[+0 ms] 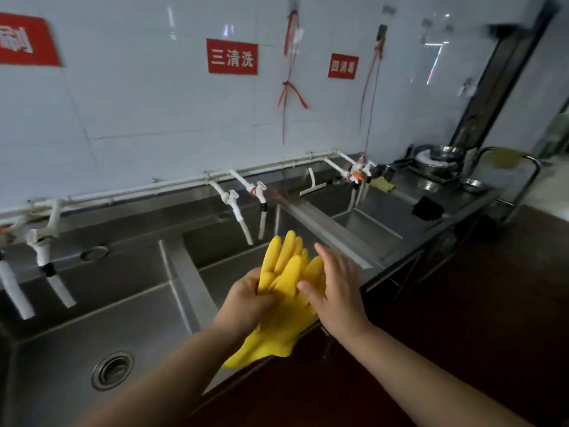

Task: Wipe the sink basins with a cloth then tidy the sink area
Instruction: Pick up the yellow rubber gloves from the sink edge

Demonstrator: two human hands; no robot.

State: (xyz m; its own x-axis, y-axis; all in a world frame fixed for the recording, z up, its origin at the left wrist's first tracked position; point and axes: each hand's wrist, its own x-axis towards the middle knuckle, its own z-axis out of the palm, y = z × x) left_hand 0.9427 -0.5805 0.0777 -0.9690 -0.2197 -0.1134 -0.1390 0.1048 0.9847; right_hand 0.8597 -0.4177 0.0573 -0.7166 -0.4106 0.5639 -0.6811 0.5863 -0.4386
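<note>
Clasping yellow gloves [286,300] above the sink's front edge [258,365]: left hand [249,300] clenched, right hand [335,291] flat.

Smooth yellow rubber gloves [286,291] in the left hand [246,300]; beneath it, brushed stainless-steel sink basins [92,318], dully reflective; beyond, white plastic taps [243,211] and glossy wall tiles [154,103].

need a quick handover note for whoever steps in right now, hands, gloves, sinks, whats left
Left hand: gripping the yellow rubber gloves above the sink's front edge.
Right hand: open, flat against the gloves, not gripping.
Sink basins: hold no items; whether they are wiped can't be told.
No cloth in either hand; a black cloth lies on the counter at the far right.
Left: stow the gloves, finish tidying.
</note>
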